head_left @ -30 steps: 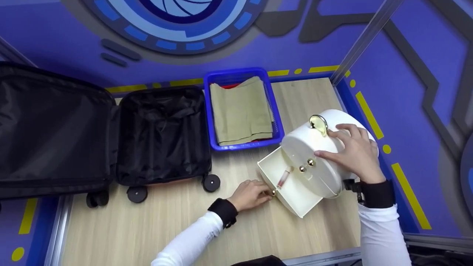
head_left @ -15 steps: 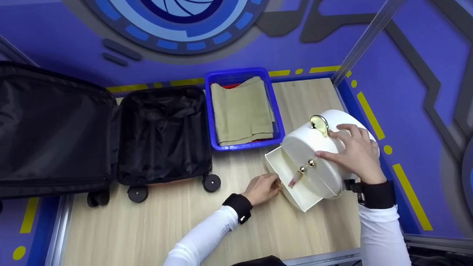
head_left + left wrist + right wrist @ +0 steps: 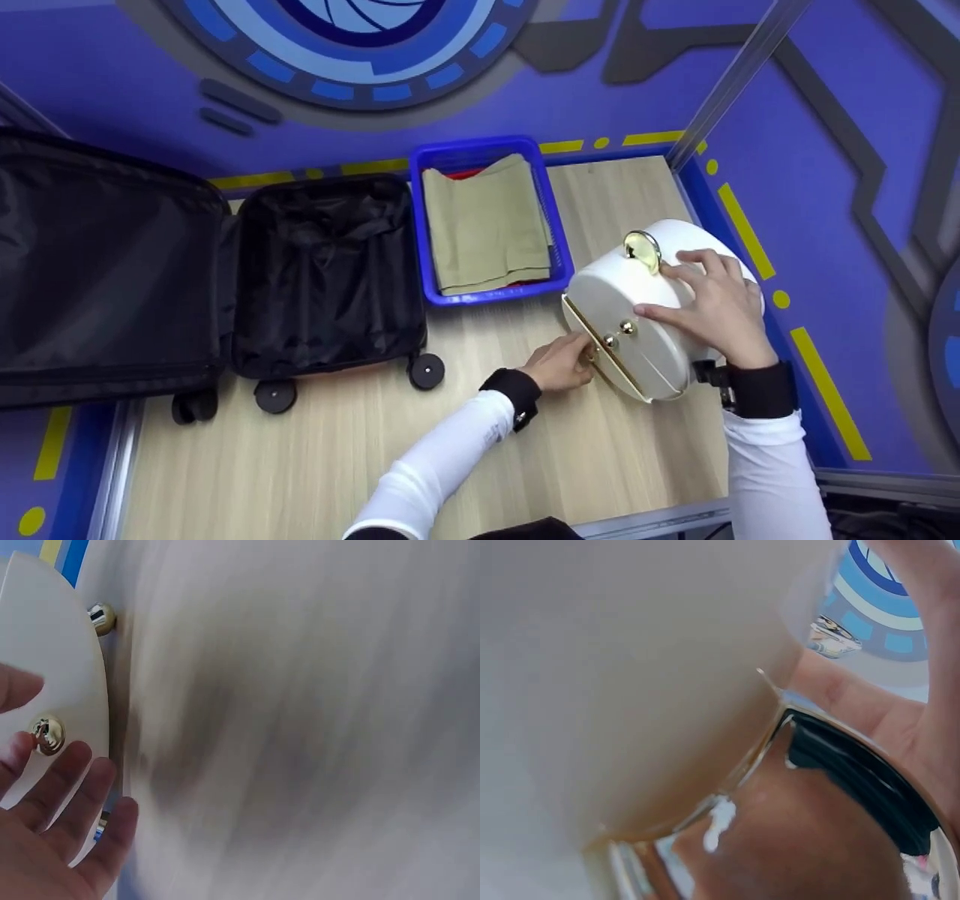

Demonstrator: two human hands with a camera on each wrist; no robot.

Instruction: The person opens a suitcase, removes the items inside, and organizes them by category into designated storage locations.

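A white rounded storage case (image 3: 637,337) with gold trim stands on the right of the table. My right hand (image 3: 712,311) rests spread over its top, thumb near the front edge and index finger beside the gold ring handle (image 3: 643,252). A narrow gap shows behind the lower drawer's front. My left hand (image 3: 559,364) is at that drawer; in the left wrist view its index fingertip seems to touch the gold knob (image 3: 49,735), thumb apart and the other fingers loosely spread. In the right wrist view, the gold handle (image 3: 862,754) hides part of the right hand. The drawer's contents are hidden.
A blue basket (image 3: 495,299) holding folded khaki cloth (image 3: 487,225) stands just behind the case. Left of it lies an open black suitcase (image 3: 330,277), with a wheel (image 3: 426,371) towards me. Blue-purple panels (image 3: 600,97) border the table's back and right.
My left hand has moved right with the lower drawer, which slid most of the way into the case. The small reddish tube seen in it is now hidden. My right hand has stayed put.
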